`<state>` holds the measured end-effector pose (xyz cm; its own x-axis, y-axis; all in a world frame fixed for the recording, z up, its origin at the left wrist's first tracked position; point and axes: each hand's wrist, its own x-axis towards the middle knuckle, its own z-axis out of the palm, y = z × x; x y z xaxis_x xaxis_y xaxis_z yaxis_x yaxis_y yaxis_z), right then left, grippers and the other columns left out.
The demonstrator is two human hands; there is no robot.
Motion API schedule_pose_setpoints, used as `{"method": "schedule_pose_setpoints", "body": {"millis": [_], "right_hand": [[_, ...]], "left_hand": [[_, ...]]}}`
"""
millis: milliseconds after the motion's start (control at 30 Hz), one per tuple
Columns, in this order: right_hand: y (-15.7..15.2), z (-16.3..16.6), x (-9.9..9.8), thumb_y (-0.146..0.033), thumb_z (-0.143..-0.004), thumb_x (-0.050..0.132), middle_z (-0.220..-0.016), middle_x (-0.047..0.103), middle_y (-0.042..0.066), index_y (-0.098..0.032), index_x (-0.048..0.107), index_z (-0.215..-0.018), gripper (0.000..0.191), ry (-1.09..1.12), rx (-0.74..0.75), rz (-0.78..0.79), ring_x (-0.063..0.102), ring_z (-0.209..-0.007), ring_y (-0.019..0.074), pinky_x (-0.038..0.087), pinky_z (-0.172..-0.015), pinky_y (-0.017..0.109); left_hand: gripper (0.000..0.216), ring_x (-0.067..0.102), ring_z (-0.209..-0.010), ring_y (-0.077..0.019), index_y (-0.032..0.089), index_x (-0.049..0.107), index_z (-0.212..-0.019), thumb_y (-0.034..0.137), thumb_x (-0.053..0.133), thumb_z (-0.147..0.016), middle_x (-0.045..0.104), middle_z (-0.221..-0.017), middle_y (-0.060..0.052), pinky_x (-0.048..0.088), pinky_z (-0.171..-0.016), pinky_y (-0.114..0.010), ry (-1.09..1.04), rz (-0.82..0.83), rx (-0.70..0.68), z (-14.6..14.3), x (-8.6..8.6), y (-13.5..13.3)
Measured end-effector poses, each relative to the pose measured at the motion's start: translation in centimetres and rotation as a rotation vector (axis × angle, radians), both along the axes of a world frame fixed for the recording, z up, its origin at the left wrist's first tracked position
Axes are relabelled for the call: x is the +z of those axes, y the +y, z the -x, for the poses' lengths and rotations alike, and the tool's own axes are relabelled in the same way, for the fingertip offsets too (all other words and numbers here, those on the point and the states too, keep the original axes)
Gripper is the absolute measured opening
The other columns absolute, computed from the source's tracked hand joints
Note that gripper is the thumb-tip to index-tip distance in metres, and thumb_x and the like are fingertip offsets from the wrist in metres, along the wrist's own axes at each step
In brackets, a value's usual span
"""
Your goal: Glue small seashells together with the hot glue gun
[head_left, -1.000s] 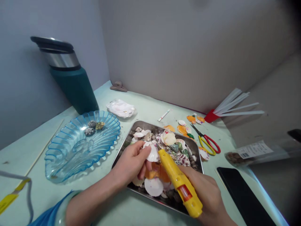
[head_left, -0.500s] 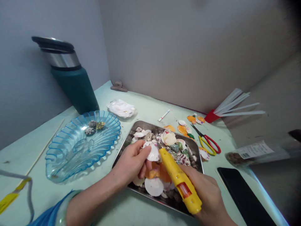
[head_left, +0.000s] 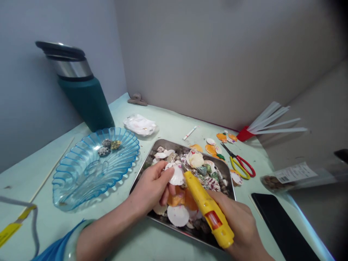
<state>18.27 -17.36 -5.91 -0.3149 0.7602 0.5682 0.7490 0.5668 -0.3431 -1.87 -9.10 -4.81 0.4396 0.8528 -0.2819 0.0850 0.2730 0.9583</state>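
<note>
Left hand: the left hand (head_left: 150, 189) pinches a white scallop shell (head_left: 176, 176) between thumb and fingers, lifted just above the tray and tilted so its face meets the nozzle.
Right hand: the right hand (head_left: 240, 226) is clenched round a yellow glue gun (head_left: 208, 210), angled up and leftward so its tip touches the shell's edge.
Tray: a metal tray (head_left: 141, 173) heaped with mixed seashells sits directly under both hands, keeping stock within reach.
Left of the hands: a blue glass shell-shaped dish (head_left: 81, 174) holds three small dark shells (head_left: 108, 146).
Beyond the right hand: scissors (head_left: 239, 163), glue sticks (head_left: 272, 121) and loose orange shells (head_left: 210, 148) lie on the bench (head_left: 163, 125).
</note>
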Motion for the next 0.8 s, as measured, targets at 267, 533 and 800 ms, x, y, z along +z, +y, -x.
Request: {"method": "schedule_pose_setpoints", "body": {"millis": [267,533,800], "right_hand": [[-0.07,0.13,0.13,-0.024,-0.092,0.047,-0.081,0.073,0.007,-0.016,0.051,-0.11,0.02,0.001,0.017,-0.009,0.071,-0.063,0.0157,0.052,-0.054,0.021],[-0.09,0.04,0.03,-0.023,-0.091,0.048,-0.081,0.072,0.007,-0.017,0.052,-0.111,0.022,0.031,0.004,-0.004,0.07,-0.063,0.015,0.052,-0.053,0.02],[-0.2,-0.07,0.03,-0.022,-0.09,0.048,-0.082,0.072,0.007,-0.017,0.051,-0.113,0.023,0.013,0.005,0.016,0.071,-0.065,0.0152,0.052,-0.054,0.021]], "left_hand": [[0.026,0.039,-0.031,-0.0025,0.019,0.041,-0.074,0.039,0.045,-0.09,0.058,-0.05,0.006,0.023,-0.037,-0.013,-0.006,-0.01,0.022,-0.02,0.03,0.11],[0.025,0.04,-0.031,-0.0028,0.019,0.042,-0.074,0.038,0.045,-0.09,0.058,-0.05,0.005,0.024,-0.037,-0.013,-0.008,-0.013,0.031,0.07,-0.14,0.01],[0.026,0.039,-0.031,-0.003,0.019,0.042,-0.073,0.038,0.046,-0.089,0.057,-0.049,0.006,0.024,-0.037,-0.014,0.001,-0.002,0.044,-0.04,0.28,0.01]]}}
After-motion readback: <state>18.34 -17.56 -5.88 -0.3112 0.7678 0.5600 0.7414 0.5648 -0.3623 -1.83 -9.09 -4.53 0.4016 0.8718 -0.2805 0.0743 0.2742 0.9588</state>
